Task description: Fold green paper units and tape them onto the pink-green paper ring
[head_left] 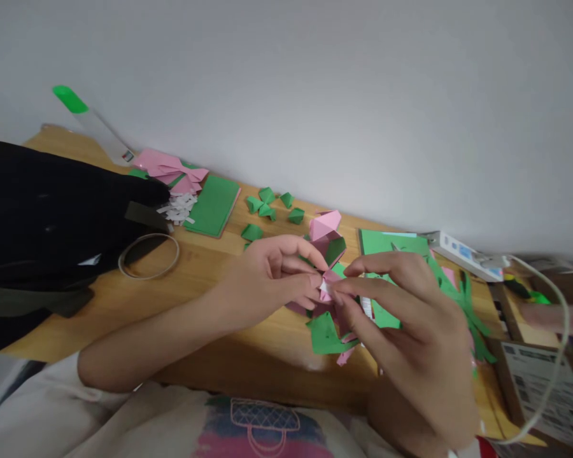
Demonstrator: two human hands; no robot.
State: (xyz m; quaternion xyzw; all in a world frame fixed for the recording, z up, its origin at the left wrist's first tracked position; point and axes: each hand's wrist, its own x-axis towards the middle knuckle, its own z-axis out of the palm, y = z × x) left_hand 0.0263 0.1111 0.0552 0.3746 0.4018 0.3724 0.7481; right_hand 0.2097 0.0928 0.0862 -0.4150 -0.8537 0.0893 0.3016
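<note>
Between the fingertips of both hands is a small folded pink paper piece (333, 277) with a white patch on it. My left hand (279, 270) pinches it from the left. From the right, the thumb and fingers of my right hand (405, 324) close on the same piece. Just beyond my fingers stand folded pink shapes (325, 224) and a pink and green shape (335, 248). Below my fingertips lies a green paper scrap (325, 334) among small pink bits. Several small folded green pieces (266, 196) are spread behind my left hand.
At the left lie a black bag (52, 222), a round hoop (149, 256), white paper strips (179, 207) and green sheets (214, 205). A white, green-tipped object (95, 127) leans near the wall. At right are a power strip (465, 256), a white cable (561, 318) and a cardboard box (537, 375).
</note>
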